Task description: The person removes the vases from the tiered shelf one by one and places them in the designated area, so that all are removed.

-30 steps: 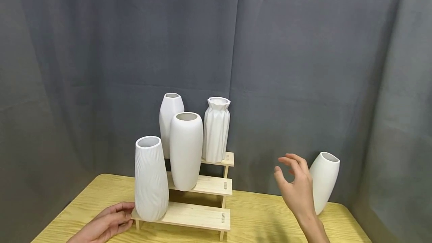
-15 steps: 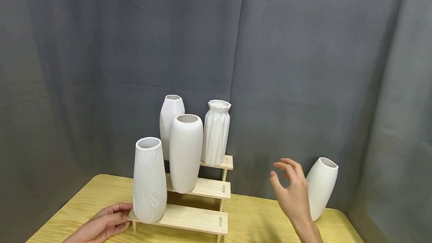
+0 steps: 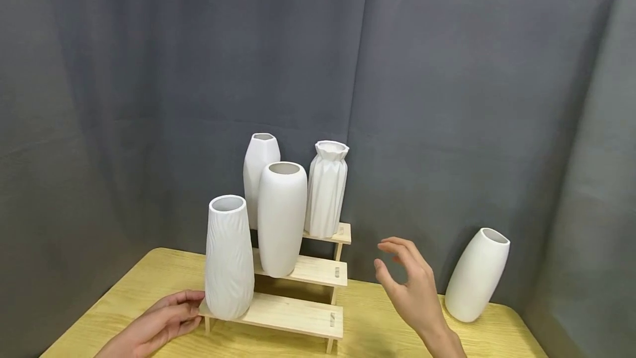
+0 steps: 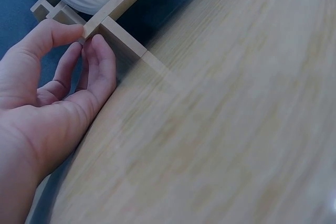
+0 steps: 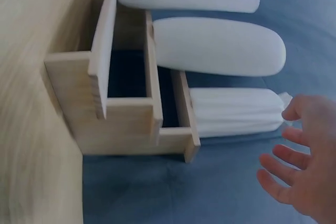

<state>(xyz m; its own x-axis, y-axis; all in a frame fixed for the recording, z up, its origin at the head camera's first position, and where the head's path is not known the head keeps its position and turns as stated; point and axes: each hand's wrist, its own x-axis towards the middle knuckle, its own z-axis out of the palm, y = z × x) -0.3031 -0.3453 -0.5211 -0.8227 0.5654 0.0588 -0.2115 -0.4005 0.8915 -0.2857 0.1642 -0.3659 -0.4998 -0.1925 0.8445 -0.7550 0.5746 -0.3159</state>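
A pale wooden table stands in front of me, backed by a grey curtain. My left hand pinches the end of the bottom step of the three-step wooden riser, thumb above and fingers below. My right hand hovers in the air with its fingers loosely spread and empty; it has drifted left since a second ago, away from the smooth vase leaning by the curtain. I count five white vases: a ribbed one on the bottom step, a plain one on the middle, a faceted one and a pleated one on top, and the leaning one.
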